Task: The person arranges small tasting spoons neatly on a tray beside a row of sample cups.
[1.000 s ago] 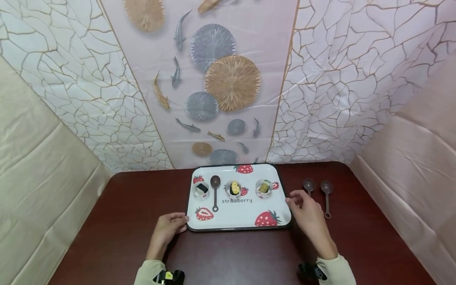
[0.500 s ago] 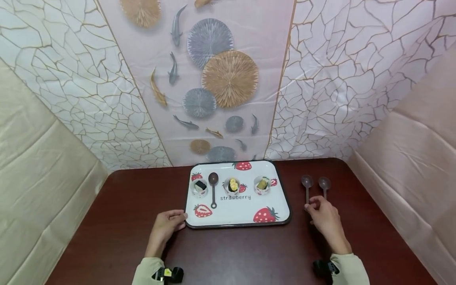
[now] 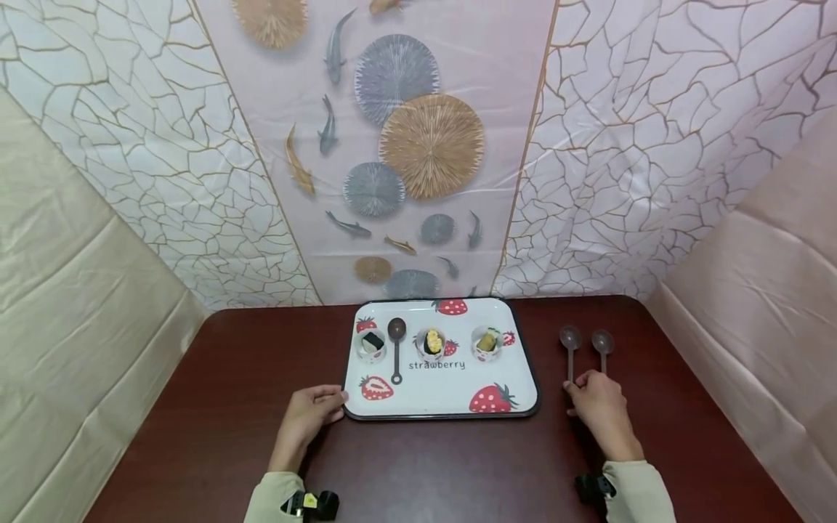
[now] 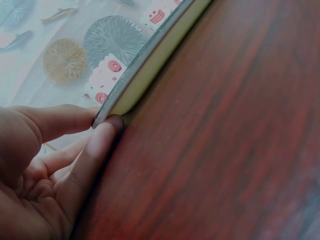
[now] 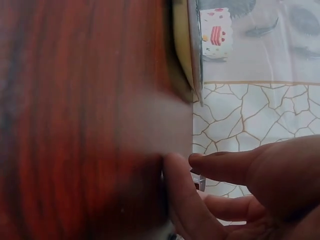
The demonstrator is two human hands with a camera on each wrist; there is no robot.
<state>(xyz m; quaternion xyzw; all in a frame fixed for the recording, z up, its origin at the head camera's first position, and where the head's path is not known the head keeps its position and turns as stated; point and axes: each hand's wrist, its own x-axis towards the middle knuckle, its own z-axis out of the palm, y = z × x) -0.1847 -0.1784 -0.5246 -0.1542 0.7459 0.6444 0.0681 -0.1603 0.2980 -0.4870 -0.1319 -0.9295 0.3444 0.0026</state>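
Observation:
A white strawberry-print tray (image 3: 418, 396) with a dark rim lies on the table. My left hand (image 3: 309, 415) pinches its near-left corner; in the left wrist view the thumb and a finger (image 4: 100, 142) meet at the tray's edge (image 4: 145, 75). To the right of the tray, my right hand (image 3: 598, 408) pinches the handle end of a grey spoon (image 3: 570, 338), which points away from me. The fingertips hide that end. Beside it lies a second grey spoon (image 3: 602, 341), its lower handle hidden behind the hand.
On the tray stand three small paper cups of food: a black-and-white piece (image 3: 372, 343) on the left, a yellow-topped one (image 3: 432, 343) in the middle, a greenish one (image 3: 487, 342) on the right. A dark brown spoon (image 3: 396, 330) lies between the left two. A patterned cloth (image 3: 431, 145) hangs behind.
My right hand has left the tray's right edge and moved right to the handle of the nearer grey spoon. The left hand stays at the tray's corner.

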